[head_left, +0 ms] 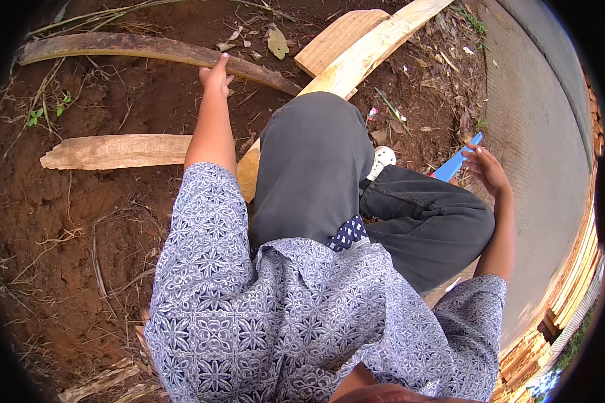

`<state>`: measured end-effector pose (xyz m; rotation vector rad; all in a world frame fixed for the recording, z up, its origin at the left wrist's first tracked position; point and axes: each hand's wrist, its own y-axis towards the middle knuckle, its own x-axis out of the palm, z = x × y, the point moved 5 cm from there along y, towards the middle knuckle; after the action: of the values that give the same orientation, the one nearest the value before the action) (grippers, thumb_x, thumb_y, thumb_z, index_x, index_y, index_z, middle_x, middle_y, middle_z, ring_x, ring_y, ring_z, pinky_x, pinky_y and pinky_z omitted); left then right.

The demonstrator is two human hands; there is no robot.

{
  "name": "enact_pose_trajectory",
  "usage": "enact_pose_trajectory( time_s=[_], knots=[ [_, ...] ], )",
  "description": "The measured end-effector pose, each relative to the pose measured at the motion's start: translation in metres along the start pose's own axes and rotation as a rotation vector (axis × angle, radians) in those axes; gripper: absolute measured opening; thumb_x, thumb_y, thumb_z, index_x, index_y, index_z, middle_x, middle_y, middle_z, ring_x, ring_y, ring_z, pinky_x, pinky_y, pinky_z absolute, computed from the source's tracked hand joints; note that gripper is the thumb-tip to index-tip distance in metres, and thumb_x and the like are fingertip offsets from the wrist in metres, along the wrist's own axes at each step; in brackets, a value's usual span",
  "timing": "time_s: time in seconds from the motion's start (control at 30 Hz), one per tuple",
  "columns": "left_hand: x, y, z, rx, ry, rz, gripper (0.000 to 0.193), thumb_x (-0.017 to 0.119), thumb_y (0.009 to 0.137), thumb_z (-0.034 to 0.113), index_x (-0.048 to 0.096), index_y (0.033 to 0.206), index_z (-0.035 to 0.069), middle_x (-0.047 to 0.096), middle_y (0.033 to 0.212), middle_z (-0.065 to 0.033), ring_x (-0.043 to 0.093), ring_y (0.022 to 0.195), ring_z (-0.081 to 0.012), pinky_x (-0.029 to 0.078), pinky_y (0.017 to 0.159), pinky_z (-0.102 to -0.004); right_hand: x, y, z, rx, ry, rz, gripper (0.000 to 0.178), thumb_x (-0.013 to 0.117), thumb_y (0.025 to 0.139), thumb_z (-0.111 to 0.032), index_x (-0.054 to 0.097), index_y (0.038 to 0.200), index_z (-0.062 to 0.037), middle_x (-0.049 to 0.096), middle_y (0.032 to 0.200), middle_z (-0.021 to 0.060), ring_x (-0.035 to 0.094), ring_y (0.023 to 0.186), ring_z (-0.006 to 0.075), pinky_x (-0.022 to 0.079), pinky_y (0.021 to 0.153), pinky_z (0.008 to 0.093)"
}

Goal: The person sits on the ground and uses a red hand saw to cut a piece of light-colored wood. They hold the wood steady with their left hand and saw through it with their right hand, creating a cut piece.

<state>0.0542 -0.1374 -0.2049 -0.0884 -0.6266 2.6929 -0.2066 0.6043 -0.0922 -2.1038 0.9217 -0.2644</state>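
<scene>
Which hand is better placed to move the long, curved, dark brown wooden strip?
Probably the left hand: its fingers overlap the strip, while the right hand is far off, by a flat, tapered blue object.

The left hand (pixel 215 77) is stretched well forward, forefinger extended and thumb spread to its right, with the left forearm (pixel 212 131) nearly straight behind it. Well to its right and nearer the body, the right hand (pixel 489 171) angles leftward, fingers loosely bent, the right forearm (pixel 504 232) behind it.
</scene>
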Motion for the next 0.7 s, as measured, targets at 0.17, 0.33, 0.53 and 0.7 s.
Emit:
enact_pose_trajectory(
  time_s=[0.17,0.33,0.53,0.7],
  knots=[
    [-0.001,-0.049,-0.003,0.097,-0.176,-0.004,0.050,0.077,0.094,0.009,0.047,0.134,0.013,0.064,0.127,-0.0090,0.065,0.118,-0.0307,0.045,0.105,-0.0659,-0.009,0.006,0.012,0.026,0.006,0.001,0.051,0.048,0.109,-0.046,0.052,0.151,-0.0170,0.064,0.138,0.0070,0.061,0.121,0.0246,0.045,0.107,0.0449],
    [-0.020,-0.120,0.058,0.284,-0.184,-0.143,0.040,0.078,0.094,0.014,0.054,0.125,0.012,0.071,0.124,-0.0055,0.066,0.117,-0.0225,0.051,0.098,-0.0584,-0.009,0.020,0.006,0.017,-0.019,-0.031,0.053,0.048,0.108,-0.048,0.051,0.151,-0.0174,0.064,0.138,0.0048,0.061,0.121,0.0236,0.044,0.103,0.0429],
    [-0.102,-0.189,0.151,0.545,-0.112,-0.075,0.041,0.078,0.094,0.014,0.056,0.128,0.012,0.072,0.124,-0.0056,0.064,0.120,-0.0193,0.052,0.095,-0.0522,-0.008,0.037,-0.007,-0.012,-0.108,-0.088,0.063,0.048,0.105,-0.056,0.046,0.156,-0.0178,0.060,0.143,0.0047,0.056,0.128,0.0235,0.038,0.109,0.0459],
    [-0.209,-0.261,0.216,0.738,0.072,0.096,0.041,0.076,0.095,0.016,0.057,0.131,0.008,0.074,0.121,-0.0075,0.068,0.115,-0.0191,0.057,0.088,-0.0463,-0.006,0.038,-0.002,-0.053,-0.104,-0.129,0.065,0.048,0.105,-0.057,0.044,0.157,-0.0181,0.058,0.146,0.0055,0.054,0.131,0.0243,0.036,0.111,0.0468]
  ],
)
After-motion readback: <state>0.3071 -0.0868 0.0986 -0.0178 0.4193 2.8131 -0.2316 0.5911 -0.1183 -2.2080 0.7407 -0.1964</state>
